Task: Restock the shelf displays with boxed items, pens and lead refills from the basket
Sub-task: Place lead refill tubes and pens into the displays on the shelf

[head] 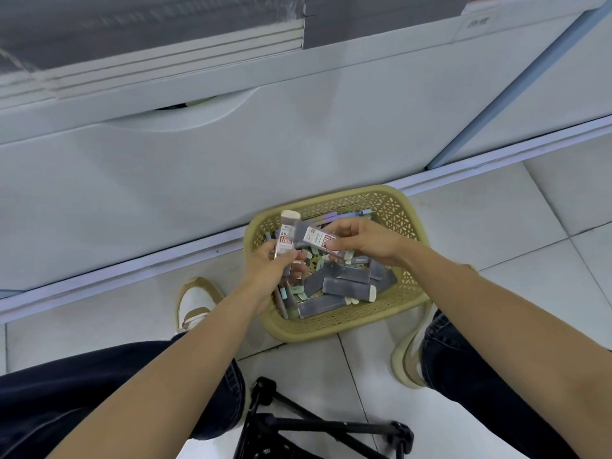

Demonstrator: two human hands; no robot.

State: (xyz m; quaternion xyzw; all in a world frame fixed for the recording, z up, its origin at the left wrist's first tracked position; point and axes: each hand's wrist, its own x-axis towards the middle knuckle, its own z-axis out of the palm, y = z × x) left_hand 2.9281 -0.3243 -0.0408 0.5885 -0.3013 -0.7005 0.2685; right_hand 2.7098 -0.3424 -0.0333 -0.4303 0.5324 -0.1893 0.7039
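A tan perforated basket (394, 207) sits on the floor against the shelf base. It holds several grey lead refill cases (347, 288) and pens (281, 298). My left hand (268, 276) grips an upright lead refill case (287, 235) with a white cap, above the basket's left side. My right hand (367, 241) pinches a second lead refill case (314, 240), tilted, its end close to the first one.
The white shelf unit's lower drawer front (198, 167) with a recessed handle rises behind the basket. A black tripod (314, 429) lies on the tiled floor between my knees. My shoes (195, 303) flank the basket.
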